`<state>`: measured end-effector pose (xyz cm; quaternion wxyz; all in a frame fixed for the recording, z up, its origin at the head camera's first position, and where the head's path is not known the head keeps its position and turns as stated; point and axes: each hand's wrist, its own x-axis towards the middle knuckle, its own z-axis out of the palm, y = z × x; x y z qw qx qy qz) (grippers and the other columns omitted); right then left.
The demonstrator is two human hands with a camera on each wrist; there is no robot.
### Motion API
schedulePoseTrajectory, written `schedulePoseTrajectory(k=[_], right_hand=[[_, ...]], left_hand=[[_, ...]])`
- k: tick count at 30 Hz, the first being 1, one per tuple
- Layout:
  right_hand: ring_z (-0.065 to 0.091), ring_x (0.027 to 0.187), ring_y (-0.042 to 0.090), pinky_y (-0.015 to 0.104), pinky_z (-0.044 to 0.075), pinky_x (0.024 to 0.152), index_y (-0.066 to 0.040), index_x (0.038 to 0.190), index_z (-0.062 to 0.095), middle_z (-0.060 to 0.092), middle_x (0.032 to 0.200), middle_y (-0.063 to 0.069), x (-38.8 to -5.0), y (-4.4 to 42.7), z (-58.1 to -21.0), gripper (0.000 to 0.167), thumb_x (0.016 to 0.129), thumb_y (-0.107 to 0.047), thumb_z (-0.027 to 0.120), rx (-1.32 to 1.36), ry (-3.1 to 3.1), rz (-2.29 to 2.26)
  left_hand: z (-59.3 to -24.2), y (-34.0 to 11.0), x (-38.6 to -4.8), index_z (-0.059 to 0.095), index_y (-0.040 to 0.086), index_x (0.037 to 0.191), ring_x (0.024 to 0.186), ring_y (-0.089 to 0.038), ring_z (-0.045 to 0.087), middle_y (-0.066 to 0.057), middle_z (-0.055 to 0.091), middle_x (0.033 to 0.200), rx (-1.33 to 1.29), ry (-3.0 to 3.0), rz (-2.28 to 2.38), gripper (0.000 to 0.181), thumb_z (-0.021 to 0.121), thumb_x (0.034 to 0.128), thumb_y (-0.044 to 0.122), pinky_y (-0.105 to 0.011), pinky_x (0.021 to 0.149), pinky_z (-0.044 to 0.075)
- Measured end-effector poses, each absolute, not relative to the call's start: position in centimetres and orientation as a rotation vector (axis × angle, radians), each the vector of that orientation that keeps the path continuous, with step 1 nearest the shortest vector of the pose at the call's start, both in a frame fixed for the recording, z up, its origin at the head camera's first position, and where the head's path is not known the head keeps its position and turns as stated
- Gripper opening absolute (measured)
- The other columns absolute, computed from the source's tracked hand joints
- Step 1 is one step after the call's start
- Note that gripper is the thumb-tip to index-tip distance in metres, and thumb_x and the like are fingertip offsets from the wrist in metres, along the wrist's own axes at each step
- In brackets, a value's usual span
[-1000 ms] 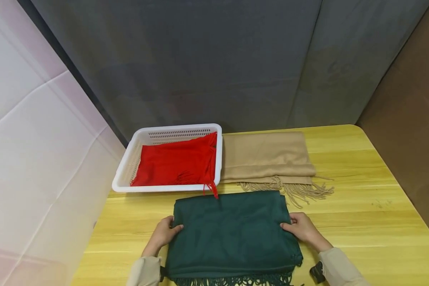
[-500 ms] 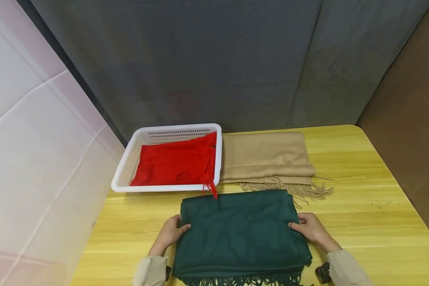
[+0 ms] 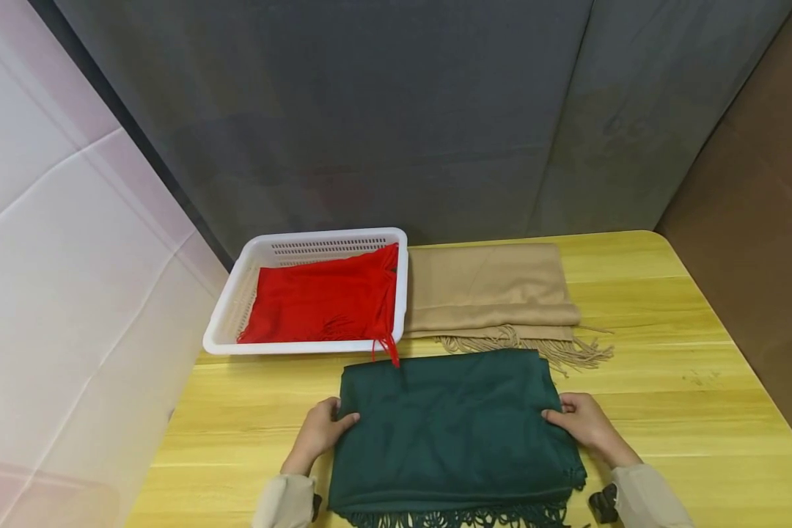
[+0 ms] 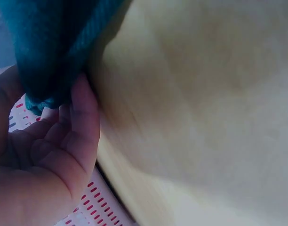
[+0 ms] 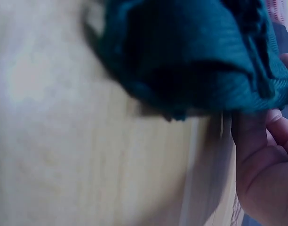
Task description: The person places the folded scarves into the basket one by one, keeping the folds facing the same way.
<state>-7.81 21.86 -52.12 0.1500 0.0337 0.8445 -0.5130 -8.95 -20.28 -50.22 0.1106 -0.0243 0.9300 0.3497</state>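
Down at the near edge, two pale beige sleeves [image 3: 286,502] lead to a pair of bare hands, both partly closed in a pinch. The left hand [image 3: 320,430] grips one side of a dark green scarf [image 3: 445,433], thumb on top and fingers tucked beneath; the right hand [image 3: 586,423] holds the opposite side the same way.

Between them the scarf is folded into a broad, layered rectangle, lightly creased on top, its fringe [image 3: 462,516] trailing toward the person. It is over the near part of the yellow wood-grain table [image 3: 686,418]; whether it is lifted off the surface I cannot tell.

Beyond it, on the left, is a white plastic basket [image 3: 290,348] with a folded red scarf [image 3: 323,301] inside, a few red tassels hanging over the near rim. Just right of the basket lies a folded tan scarf [image 3: 488,286], fringe toward the green one. Dark grey fabric [image 3: 396,117] forms the backdrop.
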Motion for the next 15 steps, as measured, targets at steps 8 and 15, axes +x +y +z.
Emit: schedulePoseTrajectory(k=[8, 15], right_hand=[[0.047, 0.050, 0.010, 0.024, 0.040, 0.050, 0.005, 0.086, 0.062, 0.056, 0.057, 0.002, -7.8, 21.9, -52.2, 0.018, 0.080, -0.013, 0.063, 0.091, 2.427, -1.470], [0.049, 0.055, 0.011, 0.025, 0.042, 0.052, 0.007, 0.091, 0.058, 0.056, 0.065, 0.005, -7.8, 21.4, -51.8, 0.020, 0.079, -0.008, 0.063, 0.099, 2.520, -1.422]], left_hand=[[-50.5, -19.9, -8.2, 0.058, -0.003, 0.085, 0.060, -0.014, 0.044, -0.003, 0.049, 0.067, -0.159, 2.704, 1.183, 0.022, 0.065, 0.0799, 0.018, -0.028, 0.053, 0.037], [-50.6, -19.5, -7.3, 0.056, -0.010, 0.098, 0.065, -0.015, 0.053, -0.008, 0.058, 0.076, -0.277, 2.523, 1.524, 0.029, 0.061, 0.0834, 0.016, -0.029, 0.057, 0.045]])
